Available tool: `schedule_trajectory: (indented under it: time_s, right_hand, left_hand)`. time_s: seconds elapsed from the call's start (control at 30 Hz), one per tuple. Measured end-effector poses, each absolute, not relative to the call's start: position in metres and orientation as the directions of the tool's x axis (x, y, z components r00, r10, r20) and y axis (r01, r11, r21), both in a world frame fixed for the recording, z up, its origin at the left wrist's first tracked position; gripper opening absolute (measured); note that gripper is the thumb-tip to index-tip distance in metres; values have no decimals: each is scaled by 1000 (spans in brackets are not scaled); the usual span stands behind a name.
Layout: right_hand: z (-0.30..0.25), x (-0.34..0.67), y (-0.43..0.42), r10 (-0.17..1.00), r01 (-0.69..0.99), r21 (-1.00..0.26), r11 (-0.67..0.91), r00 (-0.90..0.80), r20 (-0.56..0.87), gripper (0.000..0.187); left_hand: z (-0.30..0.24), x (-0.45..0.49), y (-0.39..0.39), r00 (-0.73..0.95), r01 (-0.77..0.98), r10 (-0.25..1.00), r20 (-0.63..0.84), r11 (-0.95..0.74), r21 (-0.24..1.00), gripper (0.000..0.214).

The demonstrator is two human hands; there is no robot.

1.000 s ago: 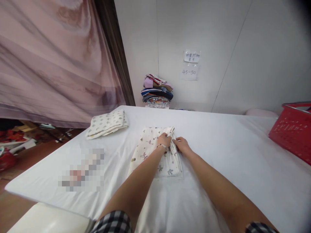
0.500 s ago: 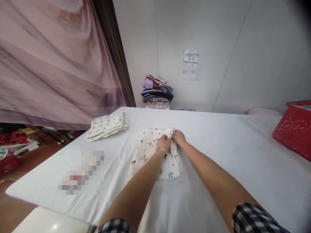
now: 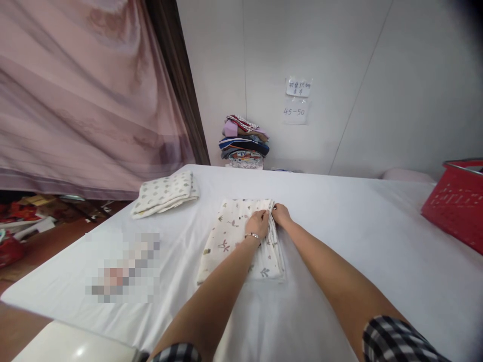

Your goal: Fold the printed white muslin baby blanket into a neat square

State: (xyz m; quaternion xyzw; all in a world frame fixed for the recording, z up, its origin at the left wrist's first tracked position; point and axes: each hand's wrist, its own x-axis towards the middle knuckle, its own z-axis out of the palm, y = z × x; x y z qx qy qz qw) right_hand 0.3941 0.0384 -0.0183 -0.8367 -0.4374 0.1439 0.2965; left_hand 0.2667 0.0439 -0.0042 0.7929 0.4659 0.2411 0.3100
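Observation:
A folded white cloth with small plant prints [image 3: 231, 235] lies on the white table [image 3: 350, 241] in front of me. My left hand [image 3: 257, 221], with a bracelet at the wrist, rests on the cloth near its far right corner, fingers curled on the fabric edge. My right hand [image 3: 280, 214] meets it at that same corner and pinches the cloth's right edge. Both hands touch each other over the fold.
A second folded printed cloth [image 3: 164, 192] lies at the table's left rear. A stack of coloured folded clothes [image 3: 244, 142] stands against the back wall under two paper notes [image 3: 297, 98]. A red basket [image 3: 458, 201] sits at the right edge. A pink curtain [image 3: 83, 95] hangs left.
My right hand has moved forward along the cloth's right edge to join the left hand at the far corner. The raised corner fabric now lies flatter.

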Motion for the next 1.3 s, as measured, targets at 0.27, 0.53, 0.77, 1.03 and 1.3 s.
schedule_trajectory:
  time_s: [0.27, 0.53, 0.77, 1.03, 1.3]
  right_hand:
    - [-17, 395, 41, 842, 674, -624, -396, 537, 45, 25]
    - [-19, 399, 39, 835, 604, -670, -432, 548, -45, 26]
    - [-20, 384, -1, 831, 447, -769, -457, 524, -189, 58]
    - [-15, 360, -43, 890, 418, -839, -348, 429, -155, 62]
    - [-8, 341, -79, 936, 391, -877, -279, 315, -157, 69]
  left_hand:
    - [-1, 264, 47, 618, 638, 751, 231, -652, 411, 39]
    - [-24, 265, 58, 624, 659, 780, 53, -561, 501, 49]
    - [-5, 261, 63, 675, 635, 738, -5, -578, 512, 41]
    - [13, 236, 45, 738, 596, 674, -40, -622, 508, 37]
    - [8, 200, 8, 788, 565, 614, -46, -690, 452, 40]
